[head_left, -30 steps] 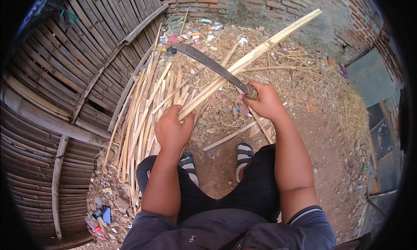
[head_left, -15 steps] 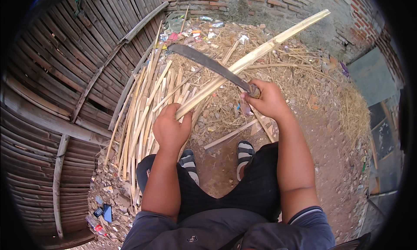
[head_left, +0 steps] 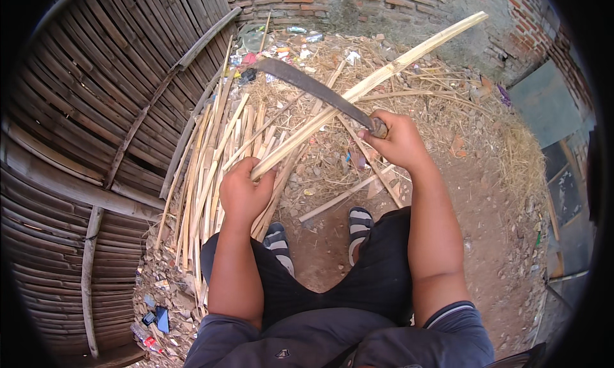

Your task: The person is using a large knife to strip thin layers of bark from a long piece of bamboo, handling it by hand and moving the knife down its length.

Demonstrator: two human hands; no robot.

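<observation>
A long pale bamboo strip [head_left: 396, 64] slants up from my left hand toward the far right. My left hand [head_left: 245, 190] is closed round its near end. In my right hand [head_left: 400, 140] is the handle of a machete [head_left: 313, 88]. Its dark, curved blade points to the far left and crosses the strip near the strip's middle; whether the edge bites into it I cannot tell. Below, to the left, lies a pile of split bamboo strips [head_left: 217, 147] on the ground.
A slatted bamboo wall [head_left: 83, 99] rises on the left, a brick wall [head_left: 396, 10] at the back. Straw and litter [head_left: 281, 51] cover the far ground. Grey sheets [head_left: 547, 106] lean at the right. Loose sticks [head_left: 339, 197] lie before my sandalled feet [head_left: 360, 230].
My left hand has shifted slightly left and nearer with its end of the bamboo strip. The machete and my right hand have moved a little to the right, the blade still across the strip.
</observation>
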